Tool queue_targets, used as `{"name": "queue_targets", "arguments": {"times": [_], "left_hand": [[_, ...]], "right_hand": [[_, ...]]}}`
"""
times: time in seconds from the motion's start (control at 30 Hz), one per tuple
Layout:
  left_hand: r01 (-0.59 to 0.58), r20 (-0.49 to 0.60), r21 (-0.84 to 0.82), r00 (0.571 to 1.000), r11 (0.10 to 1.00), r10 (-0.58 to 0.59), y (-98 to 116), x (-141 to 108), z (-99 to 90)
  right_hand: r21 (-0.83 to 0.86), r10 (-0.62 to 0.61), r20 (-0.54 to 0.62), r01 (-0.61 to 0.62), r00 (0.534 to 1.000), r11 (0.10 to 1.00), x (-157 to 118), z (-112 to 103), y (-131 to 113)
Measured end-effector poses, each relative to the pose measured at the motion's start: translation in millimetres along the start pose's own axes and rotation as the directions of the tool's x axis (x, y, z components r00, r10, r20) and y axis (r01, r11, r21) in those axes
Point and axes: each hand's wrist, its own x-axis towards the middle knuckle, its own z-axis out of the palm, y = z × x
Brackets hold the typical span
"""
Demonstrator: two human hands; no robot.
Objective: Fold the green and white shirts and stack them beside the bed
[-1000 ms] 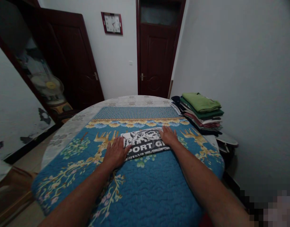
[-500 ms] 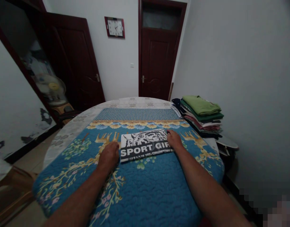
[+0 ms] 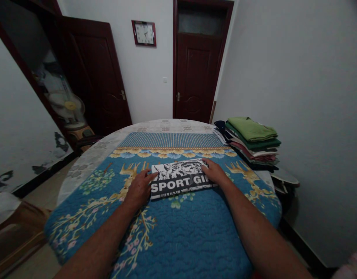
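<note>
A folded black-and-white printed cloth [image 3: 178,180] with the words "SPORT GI" showing lies flat on the blue patterned quilt [image 3: 190,232]. My left hand [image 3: 140,188] is at its left edge, thumb over the top face and fingers at the side. At the upper right corner, my right hand [image 3: 213,171] has its thumb and fingers around the edge, covering the last printed letters. Both hands appear to grip the cloth by its ends.
A stack of folded clothes, green on top [image 3: 250,129], stands at the table's right side. A white patterned tablecloth [image 3: 79,164] shows round the quilt. A wooden chair [image 3: 30,217] is at the lower left.
My left hand has moved onto the cloth's left edge, its thumb now over the top. My right thumb has come further over the cloth. The view has shifted slightly.
</note>
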Motion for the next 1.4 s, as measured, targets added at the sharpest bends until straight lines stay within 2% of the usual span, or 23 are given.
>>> {"name": "queue_targets", "arguments": {"times": [0.1,0.17,0.2,0.23,0.3,0.37,0.43,0.5,0.57,0.6,0.63,0.7,0.77,0.83,0.93,1.07,1.13,1.2,1.3,1.37,1.4], "left_hand": [[-0.031,-0.002,-0.062,1.000,0.998,0.031,4.2,2.6,-3.0],[-0.029,-0.006,-0.197,1.000,0.980,0.028,11.7,4.2,-6.0],[-0.007,0.000,-0.276,1.000,0.961,0.008,15.8,5.1,-7.4],[0.029,0.010,-0.347,1.000,0.937,-0.028,19.6,6.2,-8.7],[0.142,0.010,-0.457,0.988,0.878,-0.155,24.4,9.7,-10.7],[0.260,-0.033,-0.541,0.944,0.800,-0.329,24.1,14.6,-11.6],[0.334,-0.087,-0.629,0.867,0.702,-0.491,19.6,20.1,-11.4],[0.366,-0.071,-0.727,0.802,0.581,-0.593,13.0,24.6,-9.9],[0.380,0.000,-0.802,0.772,0.461,-0.636,6.8,26.7,-6.9],[0.382,0.024,-0.817,0.771,0.431,-0.637,4.1,26.7,-5.1],[0.381,0.029,-0.815,0.780,0.437,-0.625,1.7,26.2,-3.3],[0.375,0.001,-0.761,0.816,0.529,-0.578,-2.4,24.0,-0.3],[0.375,0.000,-0.672,0.863,0.639,-0.506,-5.8,21.8,0.5],[0.368,0.023,-0.585,0.898,0.723,-0.438,-7.6,20.2,-1.3],[0.314,0.031,-0.486,0.939,0.816,-0.343,-5.2,18.5,-7.0],[0.278,0.111,-0.484,0.960,0.830,-0.257,4.7,16.6,-12.3],[0.255,0.119,-0.508,0.967,0.823,-0.226,9.1,16.2,-12.8],[0.222,0.076,-0.527,0.974,0.820,-0.215,12.0,16.2,-12.9],[0.242,0.053,-0.515,0.966,0.822,-0.251,14.4,15.9,-14.2],[0.287,0.082,-0.501,0.955,0.816,-0.285,14.8,15.6,-15.4],[0.305,0.089,-0.496,0.949,0.813,-0.302,14.5,15.5,-15.8]], "right_hand": [[0.295,0.084,0.154,-0.126,0.985,0.947,-3.3,-4.7,-10.7],[0.516,0.110,0.293,-0.254,0.950,0.818,-6.5,-8.8,-19.1],[0.604,0.100,0.318,-0.283,0.943,0.745,-8.3,-10.2,-23.4],[0.675,0.080,0.306,-0.275,0.949,0.685,-10.0,-10.9,-27.6],[0.772,0.026,0.205,-0.178,0.978,0.610,-13.0,-9.0,-34.9],[0.816,-0.038,0.115,-0.073,0.993,0.574,-14.2,-2.1,-38.6],[0.812,-0.094,0.099,-0.026,0.991,0.582,-13.3,8.6,-37.3],[0.754,-0.114,0.133,-0.026,0.985,0.656,-10.4,20.3,-31.2],[0.657,-0.138,0.163,-0.003,0.977,0.754,-6.8,30.0,-22.4],[0.602,-0.169,0.159,0.040,0.973,0.797,-5.5,33.6,-17.9],[0.541,-0.216,0.143,0.106,0.966,0.834,-4.9,36.4,-13.9],[0.396,-0.334,0.100,0.271,0.937,0.877,-5.7,40.4,-8.0],[0.235,-0.440,0.084,0.411,0.894,0.881,-8.8,43.8,-5.2],[0.089,-0.490,0.090,0.483,0.867,0.871,-11.9,47.9,-4.9],[-0.093,-0.477,0.070,0.481,0.876,0.872,-11.8,54.5,-7.2],[-0.208,-0.414,0.040,0.413,0.909,0.887,-2.8,57.0,-15.0],[-0.195,-0.376,0.025,0.373,0.926,0.907,2.1,54.0,-21.0],[-0.122,-0.305,-0.034,0.299,0.952,0.947,5.1,48.8,-27.6],[0.151,-0.150,-0.130,0.169,0.980,0.974,5.6,40.4,-35.9],[0.456,-0.018,-0.087,0.056,0.996,0.888,4.3,36.5,-38.6],[0.609,0.045,-0.013,-0.028,0.999,0.792,3.4,35.1,-38.9]]}}
